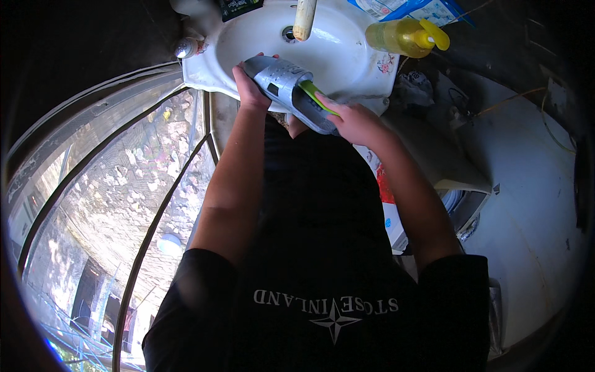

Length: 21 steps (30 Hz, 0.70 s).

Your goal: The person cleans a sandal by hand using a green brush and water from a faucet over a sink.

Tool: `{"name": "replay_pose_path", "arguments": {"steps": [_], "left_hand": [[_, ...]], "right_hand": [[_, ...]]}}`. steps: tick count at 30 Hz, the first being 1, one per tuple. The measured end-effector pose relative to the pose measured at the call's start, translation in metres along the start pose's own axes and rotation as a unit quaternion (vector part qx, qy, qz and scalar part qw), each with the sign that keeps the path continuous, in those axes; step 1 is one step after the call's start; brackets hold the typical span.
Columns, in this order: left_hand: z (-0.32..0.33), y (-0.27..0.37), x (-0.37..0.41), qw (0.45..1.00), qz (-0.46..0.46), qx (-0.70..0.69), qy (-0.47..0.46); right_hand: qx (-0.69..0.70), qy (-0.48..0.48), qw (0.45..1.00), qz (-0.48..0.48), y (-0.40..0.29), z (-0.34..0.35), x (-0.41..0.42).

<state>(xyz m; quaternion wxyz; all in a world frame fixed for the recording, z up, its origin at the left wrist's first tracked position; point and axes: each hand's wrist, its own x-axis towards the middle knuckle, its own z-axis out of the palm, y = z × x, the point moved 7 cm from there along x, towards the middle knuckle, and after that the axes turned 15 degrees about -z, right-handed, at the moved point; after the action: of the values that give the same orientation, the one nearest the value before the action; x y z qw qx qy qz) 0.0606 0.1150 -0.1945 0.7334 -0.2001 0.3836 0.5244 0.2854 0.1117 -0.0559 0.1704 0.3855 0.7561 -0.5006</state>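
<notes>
A grey slide sandal [281, 80] is tilted over the front rim of a white ceramic washbasin [341, 69]. My left hand [252, 88] grips one end of the sandal from the side and below. In my right hand [355, 118] is the green handle of a brush [316, 96], which reaches under the sandal's strap. The working end of the brush is hidden inside the sandal. Above the dark drain [289, 33] hangs a pale pipe-like spout [305, 21].
A yellow pump bottle [402, 38] lies on the basin's right rim, near a blue plastic packet [409, 9]. On the left rim is a small round-topped container [187, 47]. A dark packet [239, 8] rests at the back. A screened window [135, 186] stands on the left.
</notes>
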Motion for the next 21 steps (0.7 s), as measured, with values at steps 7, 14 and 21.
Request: {"name": "replay_pose_path", "arguments": {"steps": [7, 14, 21], "left_hand": [[0.021, -0.051, -0.015, 0.994, -0.026, -0.037, -0.098], [0.022, -0.041, -0.013, 0.988, -0.074, -0.088, -0.102], [0.015, -0.070, -0.007, 0.983, -0.083, -0.132, -0.100]], "right_hand": [[0.149, 0.067, 0.980, -0.112, -0.016, 0.009, 0.057], [0.275, 0.024, 0.958, -0.082, -0.021, 0.014, 0.040], [0.068, 0.040, 0.995, -0.064, -0.026, 0.000, 0.063]]}}
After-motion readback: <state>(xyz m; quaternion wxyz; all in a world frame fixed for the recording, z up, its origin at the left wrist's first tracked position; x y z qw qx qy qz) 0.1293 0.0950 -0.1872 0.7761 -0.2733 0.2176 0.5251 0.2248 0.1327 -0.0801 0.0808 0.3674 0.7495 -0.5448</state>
